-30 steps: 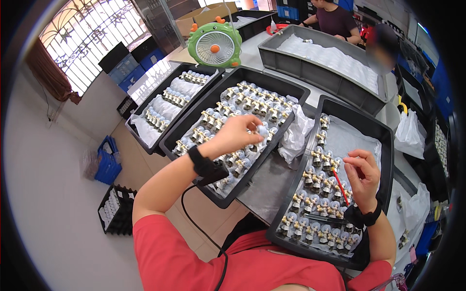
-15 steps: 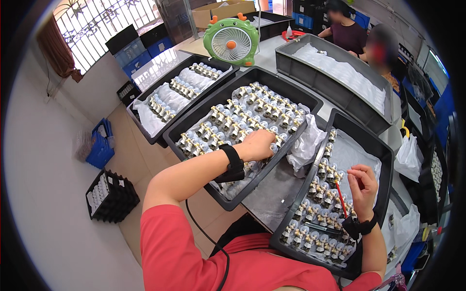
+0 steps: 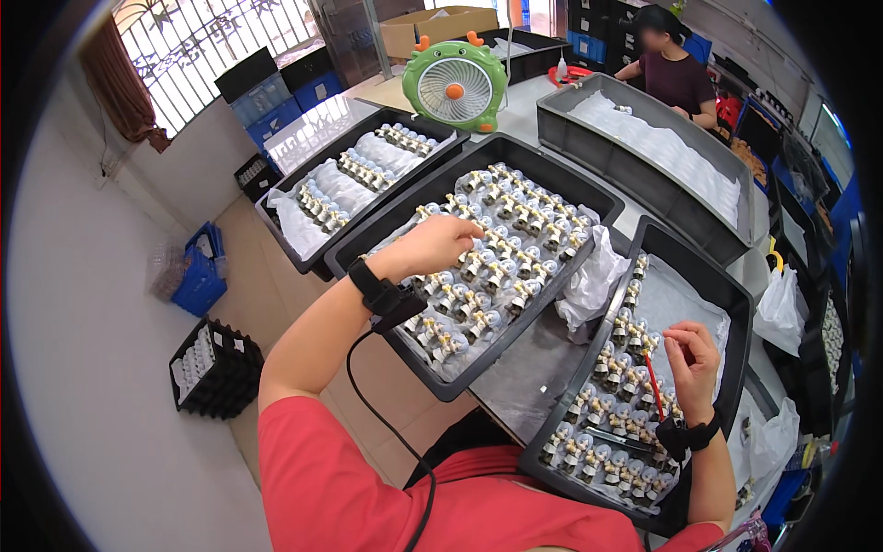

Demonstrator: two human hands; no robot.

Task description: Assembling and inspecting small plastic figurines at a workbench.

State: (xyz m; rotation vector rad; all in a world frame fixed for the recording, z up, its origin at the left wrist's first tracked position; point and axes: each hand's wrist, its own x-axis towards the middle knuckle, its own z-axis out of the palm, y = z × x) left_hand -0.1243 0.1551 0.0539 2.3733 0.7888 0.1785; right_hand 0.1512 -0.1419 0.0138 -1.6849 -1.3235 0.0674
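Note:
My left hand [image 3: 436, 247] reaches over the middle black tray [image 3: 602, 195], its fingers drawn together at a row of small figurines [image 3: 492, 269] with clear domed tops. Whether a figurine is between the fingertips is hidden. Over the right black tray [image 3: 747, 317], my right hand [image 3: 693, 366] is raised with thumb and fingertips pinched; what they hold, if anything, is too small to make out. A thin red stick [image 3: 654, 385] slants just left of that hand, and I cannot tell if it is held. Below it, similar figurines [image 3: 589, 455] stand in rows on white sheeting.
A third black tray [image 3: 267, 213] with figurines stands far left, near a green animal-shaped fan [image 3: 455, 87]. A grey bin [image 3: 644, 175] lies beyond the right tray. Crumpled white sheeting [image 3: 589, 281] sits between trays. A co-worker [image 3: 676, 74] is at the far right.
My left hand has moved left and farther across the middle tray. My right hand keeps nearly the same place and pinch. The whole view has shifted slightly.

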